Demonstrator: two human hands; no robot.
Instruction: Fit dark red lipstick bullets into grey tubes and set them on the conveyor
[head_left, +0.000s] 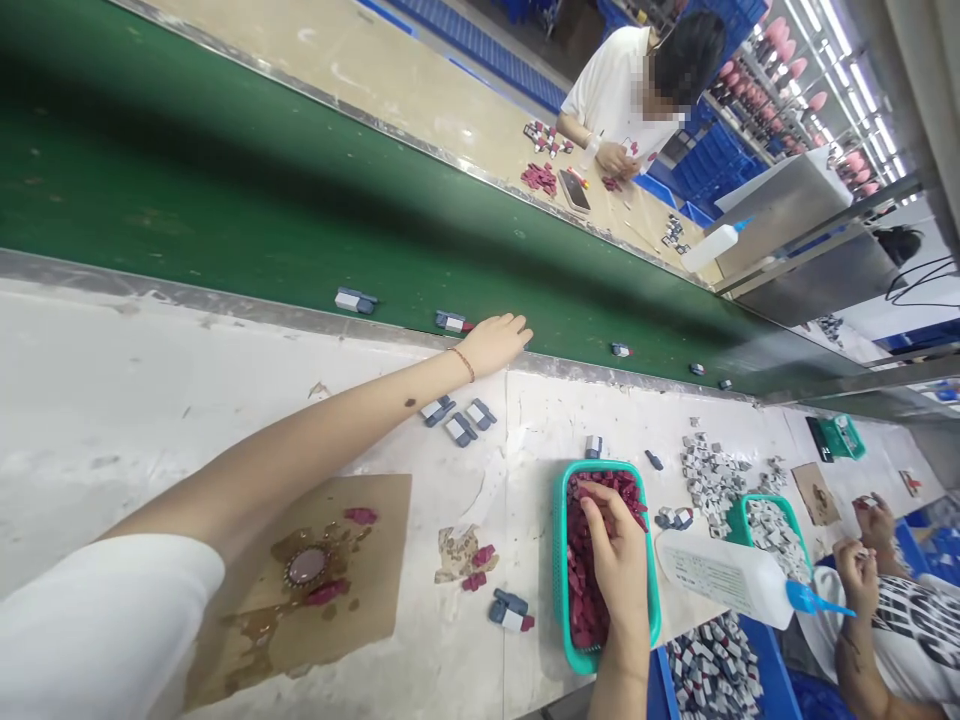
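The right hand is hanging half curled over the maroon plastic pieces inside the teal basket; whether its fingertips are pinching one, I cannot tell. Beyond the basket and to its left, the left hand is hovering at the edge of the green conveyor belt, fingers bent downward, their grip hiding from view. The right wrist could be tipping the basket if it were pressing on the near rim, and a low left forearm could be knocking the grey-and-white assemblies beyond and left of it. Right of the basket, a glue bottle is lying close, crowding that side. Farther left, stained cardboard is lying where a sleeve could be smearing.
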